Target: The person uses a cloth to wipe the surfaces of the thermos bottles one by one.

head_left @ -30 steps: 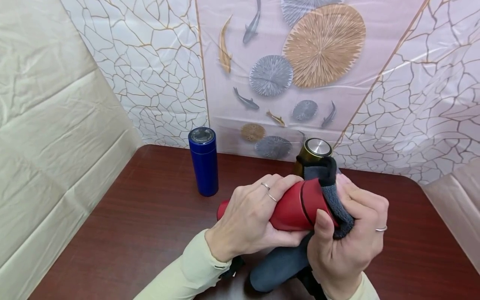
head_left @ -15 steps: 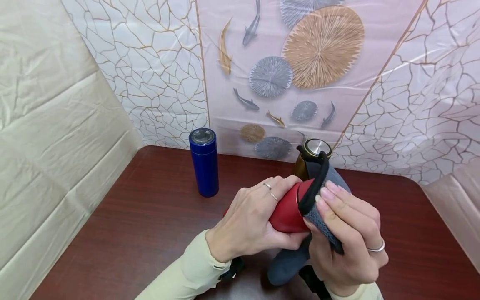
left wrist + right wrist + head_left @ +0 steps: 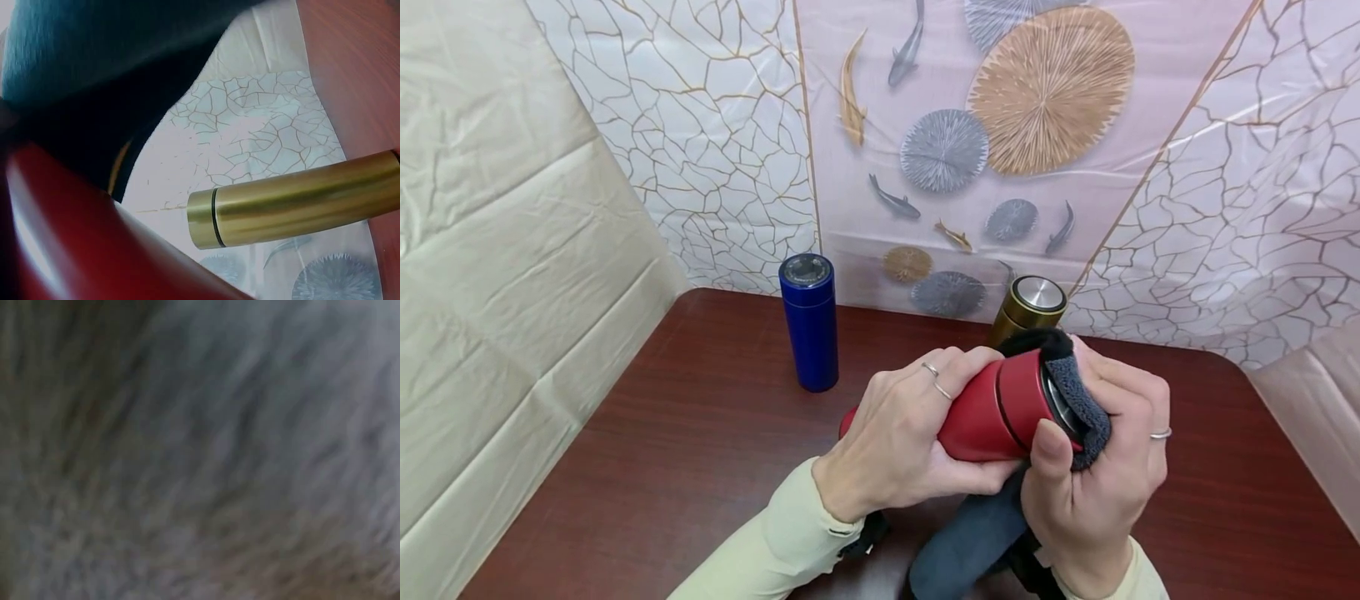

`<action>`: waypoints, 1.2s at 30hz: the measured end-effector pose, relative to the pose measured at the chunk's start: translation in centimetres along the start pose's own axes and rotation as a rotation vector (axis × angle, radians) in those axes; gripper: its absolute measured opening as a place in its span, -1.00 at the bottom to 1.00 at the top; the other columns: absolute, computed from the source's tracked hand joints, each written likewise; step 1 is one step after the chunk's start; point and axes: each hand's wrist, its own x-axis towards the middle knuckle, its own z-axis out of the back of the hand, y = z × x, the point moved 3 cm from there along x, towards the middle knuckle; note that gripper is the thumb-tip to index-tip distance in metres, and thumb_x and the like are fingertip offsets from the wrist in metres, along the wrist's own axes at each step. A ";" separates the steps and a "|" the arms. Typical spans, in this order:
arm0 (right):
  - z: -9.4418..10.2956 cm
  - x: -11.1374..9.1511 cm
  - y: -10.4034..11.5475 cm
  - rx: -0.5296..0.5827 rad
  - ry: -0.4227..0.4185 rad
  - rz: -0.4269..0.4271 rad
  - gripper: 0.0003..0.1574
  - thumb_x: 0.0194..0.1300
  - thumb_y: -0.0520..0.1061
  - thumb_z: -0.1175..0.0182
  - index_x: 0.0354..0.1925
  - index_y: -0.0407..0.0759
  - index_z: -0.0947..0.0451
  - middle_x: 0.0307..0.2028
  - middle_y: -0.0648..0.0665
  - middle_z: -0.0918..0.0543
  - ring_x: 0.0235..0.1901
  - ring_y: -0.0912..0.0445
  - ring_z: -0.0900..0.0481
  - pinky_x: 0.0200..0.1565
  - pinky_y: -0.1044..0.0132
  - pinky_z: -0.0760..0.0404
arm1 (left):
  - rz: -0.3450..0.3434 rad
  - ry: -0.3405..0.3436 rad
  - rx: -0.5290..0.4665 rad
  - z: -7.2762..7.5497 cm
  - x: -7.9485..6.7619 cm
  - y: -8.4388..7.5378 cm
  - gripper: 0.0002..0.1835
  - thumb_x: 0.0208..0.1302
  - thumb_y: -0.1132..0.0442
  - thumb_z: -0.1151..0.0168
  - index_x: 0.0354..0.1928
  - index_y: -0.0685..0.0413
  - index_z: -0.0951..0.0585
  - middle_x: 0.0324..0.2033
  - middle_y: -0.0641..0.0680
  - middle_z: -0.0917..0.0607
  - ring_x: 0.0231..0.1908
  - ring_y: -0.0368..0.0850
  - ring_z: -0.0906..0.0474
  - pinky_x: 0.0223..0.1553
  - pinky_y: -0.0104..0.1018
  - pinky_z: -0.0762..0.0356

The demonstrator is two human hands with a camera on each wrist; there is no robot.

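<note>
My left hand (image 3: 910, 442) grips a red thermos bottle (image 3: 977, 408) around its body, tilted with its dark-rimmed end to the right. At that end my right hand (image 3: 1101, 454) holds a grey cloth (image 3: 1090, 408) with black edging, its thumb against the bottle's red side. Part of the rim shows between bottle and cloth. More of the cloth hangs below the hands. In the left wrist view, the red bottle (image 3: 94, 231) fills the lower left, under dark cloth (image 3: 112, 44). Blurred grey cloth (image 3: 200, 450) fills the right wrist view, hiding the fingers there.
A blue thermos bottle (image 3: 809, 333) stands upright at the back left of the brown table (image 3: 685, 450). Behind my right hand stands a gold thermos bottle (image 3: 1028, 308), partly hidden by the cloth. A patterned sheet (image 3: 880, 233) hangs along the table's back edge.
My right hand swung the cloth over the bottle's end, fingers in front, then turned back with its thumb in front. The cloth has dropped, uncovering more of the gold bottle. My left hand stayed put.
</note>
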 end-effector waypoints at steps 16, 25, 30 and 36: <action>0.3 -0.9 -0.4 0.164 -0.113 0.246 -0.55 -0.02 -0.17 -0.63 -0.52 -0.51 -0.62 -0.43 -0.41 -0.68 -0.30 -0.24 -0.75 -0.03 0.03 -0.75 | 0.041 0.063 -0.058 -0.5 -0.3 -0.1 -0.16 -0.02 -0.13 -0.54 0.27 0.11 -0.47 -0.04 -0.02 -0.70 -0.15 -0.29 -0.63 -0.12 -0.61 -0.62; -0.1 0.7 0.0 0.059 0.145 0.130 -0.42 0.38 0.04 -0.33 -0.22 -0.56 -0.69 -0.18 -0.51 -0.72 -0.11 -0.25 -0.75 0.11 0.14 -0.70 | -0.018 0.025 0.012 -0.4 -0.2 -0.1 -0.17 -0.04 -0.18 -0.52 0.24 0.09 -0.50 -0.11 -0.07 -0.68 -0.19 -0.31 -0.59 -0.19 -0.59 -0.62; -0.2 0.0 0.1 -0.105 0.007 0.063 -0.25 0.37 0.25 -0.28 -0.23 -0.52 -0.67 -0.18 -0.49 -0.68 -0.16 -0.22 -0.69 0.06 0.33 -0.67 | 0.002 0.014 0.019 -0.4 -0.1 0.0 -0.17 -0.04 -0.16 -0.53 0.23 0.07 -0.48 -0.08 -0.06 -0.69 -0.20 -0.31 -0.58 -0.22 -0.56 -0.63; 0.0 -0.6 -0.4 -0.224 -0.075 0.032 -0.10 0.30 0.40 -0.27 -0.33 -0.51 -0.58 -0.24 -0.48 -0.63 -0.24 -0.28 -0.57 0.00 0.43 -0.62 | 0.040 -0.015 0.027 -0.4 0.0 0.0 -0.20 -0.06 -0.16 -0.53 0.20 0.05 -0.48 -0.17 -0.09 -0.68 -0.24 -0.34 -0.55 -0.30 -0.56 -0.61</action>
